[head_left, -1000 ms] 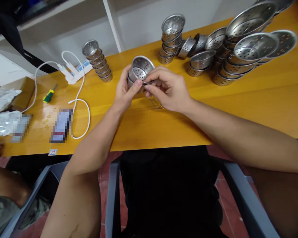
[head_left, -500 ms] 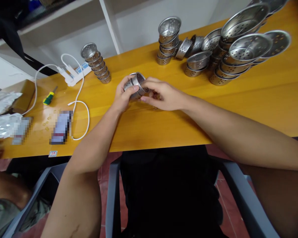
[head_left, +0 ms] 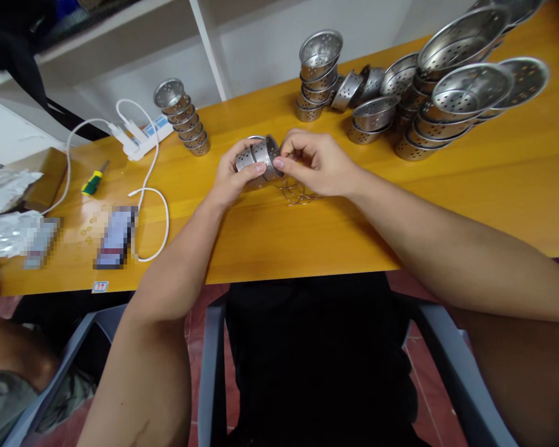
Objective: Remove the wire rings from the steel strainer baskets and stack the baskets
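Note:
My left hand [head_left: 233, 171] is wrapped around a small stack of perforated metal cups [head_left: 259, 153], tipped on its side with the open end to the right. The thumb lies along the near side of the cups. At that open end is my right hand [head_left: 323, 162], its thumb and forefinger pinched together by the rim. What the pinch holds, if anything, is too small to make out. Several thin wire rings [head_left: 298, 192] lie on the table below my right hand, partly covered by it.
Stacked perforated cups [head_left: 181, 118] stand at the back left, with another stack [head_left: 317, 74] at the back middle. Larger perforated metal bowls [head_left: 466, 93] crowd the right. A power strip [head_left: 144, 141], a screwdriver [head_left: 93, 181], a phone [head_left: 115, 239] and a white cable [head_left: 166, 217] lie left.
My right hand has drawn back to the right, from inside the cup opening to its rim. The wire rings beneath it show more now. The cups are turned slightly.

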Demonstrator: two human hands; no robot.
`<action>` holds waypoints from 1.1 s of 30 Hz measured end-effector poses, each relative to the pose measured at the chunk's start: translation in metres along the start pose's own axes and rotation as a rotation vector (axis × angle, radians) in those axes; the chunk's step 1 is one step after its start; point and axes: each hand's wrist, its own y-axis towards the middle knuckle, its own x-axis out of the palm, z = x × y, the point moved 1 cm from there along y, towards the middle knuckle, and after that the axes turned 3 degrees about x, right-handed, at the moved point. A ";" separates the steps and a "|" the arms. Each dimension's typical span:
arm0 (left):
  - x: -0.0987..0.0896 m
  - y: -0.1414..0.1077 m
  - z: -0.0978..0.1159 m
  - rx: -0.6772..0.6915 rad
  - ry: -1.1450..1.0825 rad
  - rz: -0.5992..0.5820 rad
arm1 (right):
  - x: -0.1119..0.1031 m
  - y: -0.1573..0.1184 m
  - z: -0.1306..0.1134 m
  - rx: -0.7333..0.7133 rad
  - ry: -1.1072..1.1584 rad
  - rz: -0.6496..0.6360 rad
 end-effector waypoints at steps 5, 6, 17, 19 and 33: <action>-0.002 0.005 -0.001 -0.049 -0.135 -0.049 | 0.003 0.000 -0.005 0.075 0.042 0.039; -0.002 0.005 -0.001 -0.054 -0.135 -0.051 | 0.002 0.000 -0.006 0.107 0.052 0.049; -0.009 -0.001 -0.015 -0.149 -0.132 0.027 | -0.037 0.005 -0.002 0.220 0.057 0.066; -0.016 0.003 -0.017 -0.139 -0.118 0.038 | -0.037 0.003 0.008 0.260 -0.192 -0.061; -0.014 0.007 0.015 0.012 0.035 0.107 | 0.002 -0.005 0.006 0.032 -0.133 0.053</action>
